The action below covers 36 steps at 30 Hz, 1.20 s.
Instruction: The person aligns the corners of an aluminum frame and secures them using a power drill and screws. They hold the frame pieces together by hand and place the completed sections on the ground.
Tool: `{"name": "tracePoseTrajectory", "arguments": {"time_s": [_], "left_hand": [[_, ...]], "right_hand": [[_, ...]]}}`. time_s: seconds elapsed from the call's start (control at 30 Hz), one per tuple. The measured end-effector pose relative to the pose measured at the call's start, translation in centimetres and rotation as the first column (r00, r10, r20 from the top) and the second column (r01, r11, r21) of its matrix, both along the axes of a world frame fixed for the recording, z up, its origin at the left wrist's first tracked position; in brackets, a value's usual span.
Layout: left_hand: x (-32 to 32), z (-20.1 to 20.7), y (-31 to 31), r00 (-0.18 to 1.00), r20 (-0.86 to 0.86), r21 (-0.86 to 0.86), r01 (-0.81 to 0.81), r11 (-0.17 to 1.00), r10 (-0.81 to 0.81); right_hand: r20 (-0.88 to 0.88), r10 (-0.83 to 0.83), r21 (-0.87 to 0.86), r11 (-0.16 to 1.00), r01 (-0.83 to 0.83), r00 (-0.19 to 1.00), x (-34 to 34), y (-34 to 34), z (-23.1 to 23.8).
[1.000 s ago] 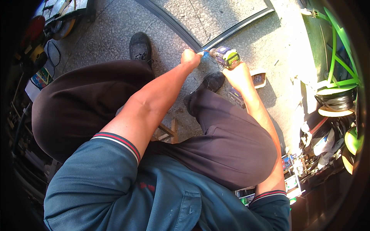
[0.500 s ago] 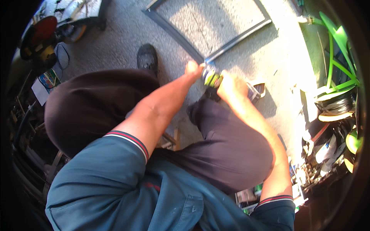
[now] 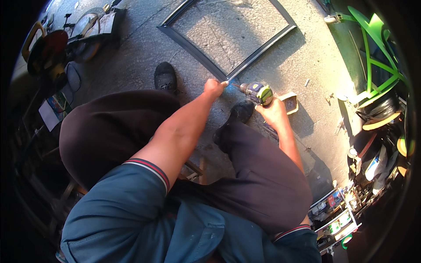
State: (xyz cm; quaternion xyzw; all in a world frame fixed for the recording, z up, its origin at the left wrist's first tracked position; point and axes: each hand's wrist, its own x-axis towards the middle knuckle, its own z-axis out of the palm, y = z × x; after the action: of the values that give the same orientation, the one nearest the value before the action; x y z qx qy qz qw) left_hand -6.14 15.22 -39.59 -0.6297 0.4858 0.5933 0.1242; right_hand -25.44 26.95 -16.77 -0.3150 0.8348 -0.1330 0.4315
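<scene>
The fingers of a person's left hand (image 3: 213, 88) draw close together at the near corner of a dark grey frame (image 3: 193, 51), covering part of it; whether they pinch the frame itself or a small piece against it cannot be told. The fingers of the right hand (image 3: 274, 111) wrap around a cordless drill (image 3: 258, 93), dark blue with a lime-green end. Its slim bit points left toward that same corner, the tip just beside the left fingertips; contact cannot be made out. Bluish light tints the spot.

The frame lies flat on a speckled floor (image 3: 131, 48), its straight, narrow bars meeting at angled corners. The right-hand bar catches bright light, the left looks duller, and the far corner runs out of view.

A dark right shoe (image 3: 241, 110) stands just below the drill, close under the work, while a left shoe (image 3: 165, 76) rests left of the frame's near corner. Just right of the right hand, an open box (image 3: 294, 104) holds small dark pieces. Toward the floor's right edge lies a small pale piece (image 3: 307, 82); beyond that edge rise bright green bars (image 3: 367, 61) above a cable spool (image 3: 380, 121). Near the floor's upper left corner stands a metal machine (image 3: 105, 24).
</scene>
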Motion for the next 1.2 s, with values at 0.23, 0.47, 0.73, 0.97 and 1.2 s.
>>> {"name": "tracePoseTrajectory", "arguments": {"time_s": [0.23,0.47,0.73,0.97,1.2], "left_hand": [[2.4,0.3,1.4,0.903,-0.196,0.262,-0.327,0.908,0.382],[1.8,3.6,1.2,0.723,-0.224,0.517,-0.481,0.708,0.654],[2.1,4.0,0.6,0.611,-0.281,0.638,-0.457,0.620,0.740],[2.3,3.5,0.3,0.633,-0.298,0.619,-0.441,0.650,0.714],[2.2,3.7,-0.5,0.517,-0.347,0.746,-0.353,0.564,0.782]], "right_hand": [[0.100,-0.081,-0.008,0.997,0.082,0.992,0.4,1.7,-0.7],[0.217,-0.128,-0.098,0.983,0.152,0.968,1.4,2.6,-0.6],[0.372,-0.307,-0.032,0.939,0.343,0.876,1.8,2.5,-1.2],[0.448,-0.377,0.061,0.918,0.393,0.811,1.5,2.4,-1.2],[0.500,-0.420,0.062,0.890,0.452,0.757,1.7,2.3,-1.6]]}}
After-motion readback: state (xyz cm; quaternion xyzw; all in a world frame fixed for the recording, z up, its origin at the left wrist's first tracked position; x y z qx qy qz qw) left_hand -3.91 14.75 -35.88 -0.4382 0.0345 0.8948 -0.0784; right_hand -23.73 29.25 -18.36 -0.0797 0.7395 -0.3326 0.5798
